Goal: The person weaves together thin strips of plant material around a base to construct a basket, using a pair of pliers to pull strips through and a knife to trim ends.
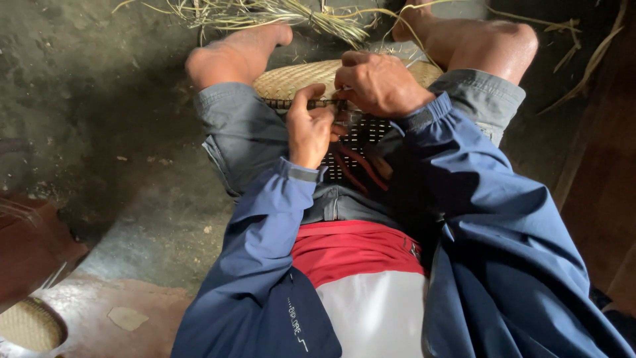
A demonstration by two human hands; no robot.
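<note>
Left hand (310, 129) is pinched shut on a thin strip (331, 104) at the rim of the woven basket (291, 79), and the right hand (379, 83) closes over the same rim from above — both clamped there. That basket rests on the person's lap, between the knees. Its pale, tightly plaited base looks finished; the darker open lattice toward the body seems unfinished, I judge. Loose dry straw (278, 13) lies on the floor beyond the feet.
</note>
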